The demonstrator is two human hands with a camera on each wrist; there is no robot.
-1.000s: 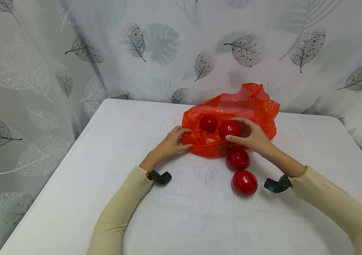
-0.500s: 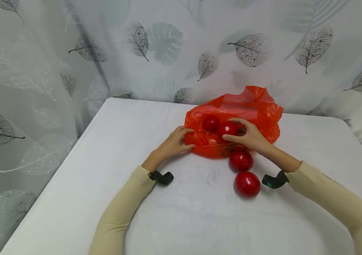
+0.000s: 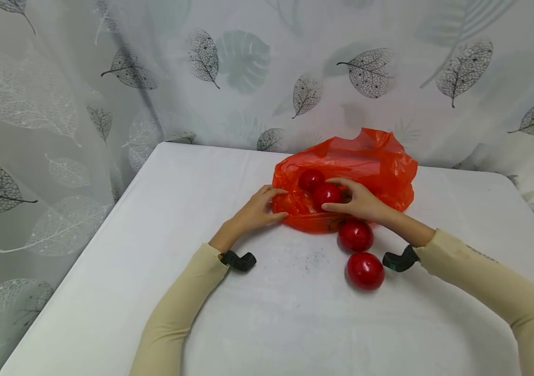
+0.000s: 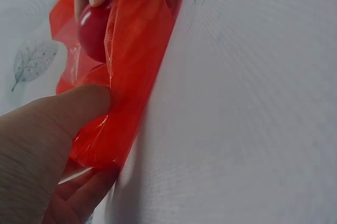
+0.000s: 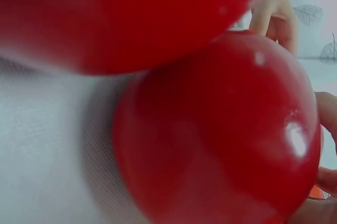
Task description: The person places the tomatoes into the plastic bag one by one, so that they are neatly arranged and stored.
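A thin red plastic bag lies at the far side of the table, its mouth spread. My left hand holds the bag's left end; in the left wrist view its thumb is on the bag's edge and its fingers are underneath. Between thumb and fingers, my right hand grips a glossy red apple within the bag's mouth. Against it, to the back left, another apple rests in the bag. The right wrist view is mostly filled by an apple close to the camera.
Two more red apples stand outside the bag, one at its front edge and one nearer the front, under the right forearm's reach. The white table ends at a leaf-printed curtain behind and to the left.
My right hand has moved left and slightly down with its apple, bringing it against the apple in the bag. My left hand keeps its hold on the bag.
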